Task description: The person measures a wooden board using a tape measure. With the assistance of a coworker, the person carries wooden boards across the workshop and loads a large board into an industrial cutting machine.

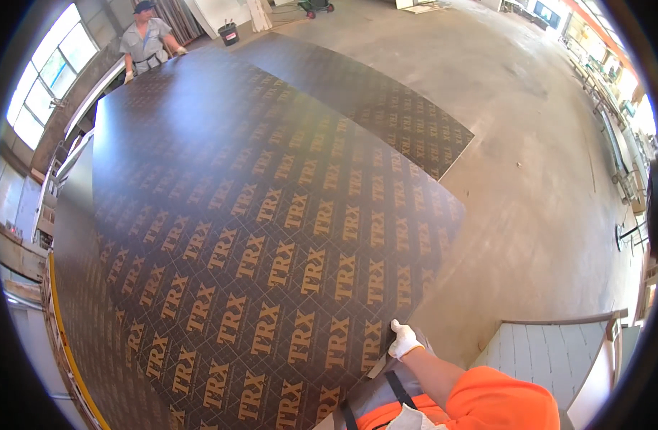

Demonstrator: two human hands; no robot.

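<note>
White-gloved right grip (402,341) — forearm (435,374) slanting forward-left — clasps dark panel (275,215).

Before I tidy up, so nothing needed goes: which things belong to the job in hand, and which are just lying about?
In hand:
- large patterned sheet
- right hand, at its edge
- co-worker, by its far edge

Apparently lying about:
- second dark sheet, partly covered
- black bucket
</note>
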